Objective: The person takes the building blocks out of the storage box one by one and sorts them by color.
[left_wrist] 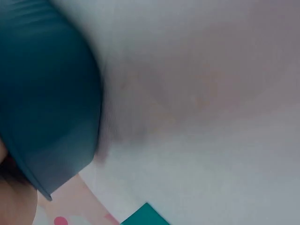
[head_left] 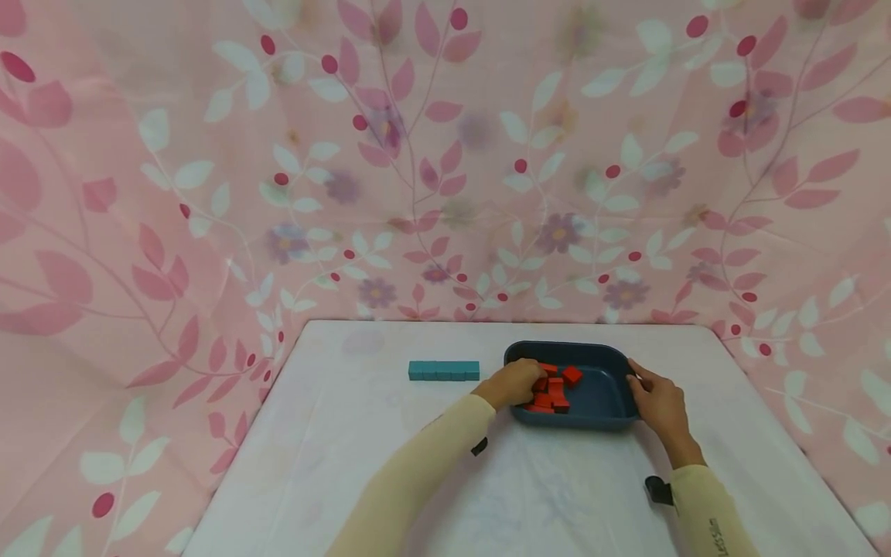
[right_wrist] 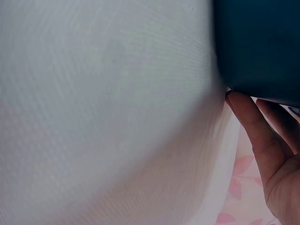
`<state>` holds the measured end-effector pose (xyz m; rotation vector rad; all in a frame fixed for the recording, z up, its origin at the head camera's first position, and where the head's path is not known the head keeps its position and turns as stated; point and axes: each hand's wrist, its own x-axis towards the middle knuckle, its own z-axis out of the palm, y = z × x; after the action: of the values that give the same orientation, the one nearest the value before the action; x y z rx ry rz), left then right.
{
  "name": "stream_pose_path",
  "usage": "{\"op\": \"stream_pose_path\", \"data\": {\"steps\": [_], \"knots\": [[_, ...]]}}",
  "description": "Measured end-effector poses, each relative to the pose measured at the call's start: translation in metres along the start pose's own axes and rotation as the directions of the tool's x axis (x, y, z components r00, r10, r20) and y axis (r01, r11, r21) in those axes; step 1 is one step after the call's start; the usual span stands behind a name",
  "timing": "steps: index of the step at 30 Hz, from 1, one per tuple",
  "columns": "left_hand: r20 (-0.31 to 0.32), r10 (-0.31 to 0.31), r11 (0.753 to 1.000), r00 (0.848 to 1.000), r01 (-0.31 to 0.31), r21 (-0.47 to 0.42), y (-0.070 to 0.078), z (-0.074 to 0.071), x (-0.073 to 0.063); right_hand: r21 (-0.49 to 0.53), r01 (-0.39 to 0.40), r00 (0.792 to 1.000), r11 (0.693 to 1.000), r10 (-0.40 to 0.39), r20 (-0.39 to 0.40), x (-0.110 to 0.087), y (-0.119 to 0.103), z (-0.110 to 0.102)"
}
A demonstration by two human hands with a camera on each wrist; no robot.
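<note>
A dark blue rectangular tray [head_left: 599,422] stands on the white-covered table, with several red blocks [head_left: 557,391] gathered in its left part. Over the tray's left rim reaches my left hand [head_left: 517,382], its fingers bent down among the blocks. Its fingertips are hidden, so whether they pinch a block is unclear. My right hand [head_left: 660,402] holds the tray's right end at the rim. In the right wrist view, fingers [right_wrist: 255,124] touch the tray's outer wall [right_wrist: 262,56]. The left wrist view shows the tray's outer side [left_wrist: 51,93] and a sliver of my left hand [left_wrist: 16,199].
Left of the tray lies a straight row of teal blocks [head_left: 444,371], whose corner [left_wrist: 146,216] shows in the left wrist view. The white table [head_left: 362,433] ends at a pink floral cloth [head_left: 473,193] behind and at both sides.
</note>
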<state>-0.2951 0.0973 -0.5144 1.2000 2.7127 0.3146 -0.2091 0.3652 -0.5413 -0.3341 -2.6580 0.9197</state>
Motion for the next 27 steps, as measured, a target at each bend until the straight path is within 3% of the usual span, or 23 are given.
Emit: {"op": "stream_pose_path", "data": {"steps": [5,8,15,21,27], "knots": [[-0.04,-0.008,0.997,0.999,0.011,0.073,0.001,0.003,-0.001,0.002,-0.008,1.0,1.0,0.008,0.012,0.001,0.0,0.002],[-0.064,-0.013,0.997,0.998,0.018,0.069,0.001,0.003,-0.002,0.001,-0.019,1.0,1.0,0.019,0.022,0.0,0.0,0.002],[-0.098,0.002,1.0,0.995,-0.001,0.011,-0.001,0.006,-0.003,-0.007,-0.006,1.0,1.0,0.006,0.013,0.0,0.001,0.0],[-0.125,-0.042,0.993,0.991,0.028,-0.114,-0.005,0.005,-0.009,0.001,0.005,1.0,1.0,-0.005,0.017,-0.001,0.0,0.001],[-0.19,0.009,0.979,0.982,-0.048,-0.201,-0.01,0.0,-0.012,-0.002,0.008,1.0,1.0,-0.008,0.0,-0.002,0.0,0.0]]}}
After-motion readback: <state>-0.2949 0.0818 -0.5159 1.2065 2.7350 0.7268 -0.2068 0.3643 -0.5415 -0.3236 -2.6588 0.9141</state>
